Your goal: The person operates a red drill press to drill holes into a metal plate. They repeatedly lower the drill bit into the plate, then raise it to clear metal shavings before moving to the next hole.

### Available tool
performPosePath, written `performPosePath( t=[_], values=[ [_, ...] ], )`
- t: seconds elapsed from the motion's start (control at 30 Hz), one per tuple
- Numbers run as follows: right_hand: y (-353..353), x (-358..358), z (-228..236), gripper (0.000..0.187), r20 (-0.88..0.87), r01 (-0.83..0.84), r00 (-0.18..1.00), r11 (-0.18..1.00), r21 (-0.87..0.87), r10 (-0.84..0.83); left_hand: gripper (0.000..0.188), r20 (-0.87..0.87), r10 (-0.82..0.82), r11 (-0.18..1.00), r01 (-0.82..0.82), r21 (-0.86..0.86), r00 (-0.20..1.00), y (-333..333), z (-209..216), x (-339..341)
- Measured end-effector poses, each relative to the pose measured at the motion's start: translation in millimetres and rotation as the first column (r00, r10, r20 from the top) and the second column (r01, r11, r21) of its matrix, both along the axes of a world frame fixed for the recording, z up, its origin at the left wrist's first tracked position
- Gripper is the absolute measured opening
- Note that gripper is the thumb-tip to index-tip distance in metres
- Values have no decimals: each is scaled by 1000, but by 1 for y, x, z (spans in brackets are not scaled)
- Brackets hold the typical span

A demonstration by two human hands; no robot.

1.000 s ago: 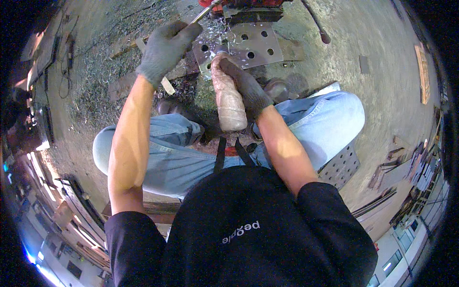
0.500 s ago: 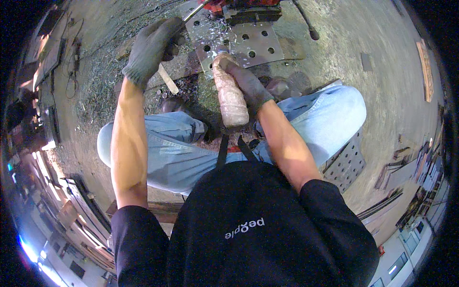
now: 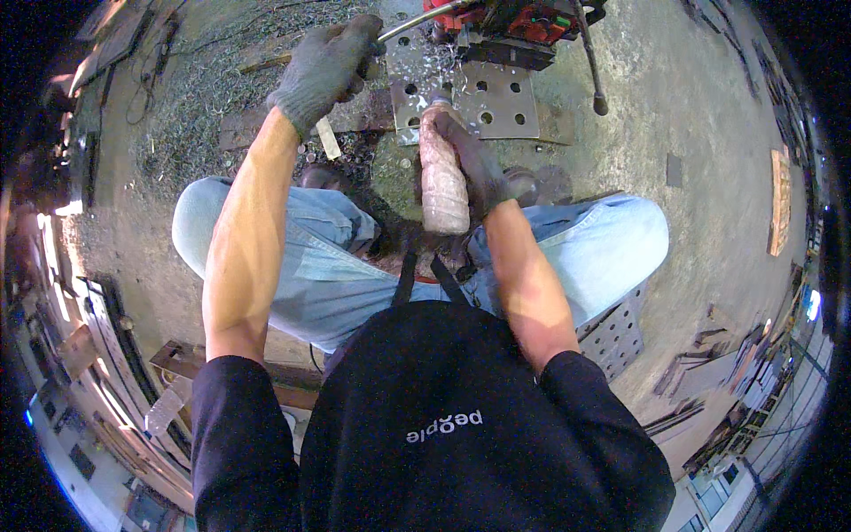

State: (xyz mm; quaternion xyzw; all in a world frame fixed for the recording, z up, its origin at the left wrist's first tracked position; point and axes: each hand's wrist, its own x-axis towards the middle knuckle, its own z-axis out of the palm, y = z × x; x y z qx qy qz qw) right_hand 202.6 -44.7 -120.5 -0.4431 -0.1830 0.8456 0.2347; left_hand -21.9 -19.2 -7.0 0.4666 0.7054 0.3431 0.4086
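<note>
Left hand (image 3: 326,73) curls round metal rod (image 3: 421,21), right hand (image 3: 480,167) clasps cloudy bottle (image 3: 441,186) between the knees (image 3: 625,235), underside fingers hidden; red machine (image 3: 530,25) cropped at top, white lettering (image 3: 443,427) on black shirt (image 3: 461,363).

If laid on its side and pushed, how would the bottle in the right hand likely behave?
The bottle would probably roll, given its rounded body. Its thin-looking, ridged wall suggests it might dent when squeezed.
</note>
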Motion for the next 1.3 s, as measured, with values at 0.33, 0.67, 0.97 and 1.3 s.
performPosePath(
  t=[0.33, 0.67, 0.97, 1.3],
  values=[
    [1, 1, -1, 29, 59, -40, 998, 997, 59, 36, 40, 69, 196, 972, -203, 118, 978, 1, 44, 5],
    [0, 2, -11, 40, 84, -22, 996, 999, 46, 18, 36, 224, 195, 840, -280, 464, 955, -14, 85, 18],
    [-5, 1, 1, 37, 106, 21, 994, 995, 100, -32, 35, 515, -219, 706, -229, 670, 829, -20, 100, 24],
    [-1, 7, -26, 35, 136, -18, 991, 988, 156, -4, 34, 494, -385, 631, -168, 757, 780, -10, 105, 32]
  ],
)
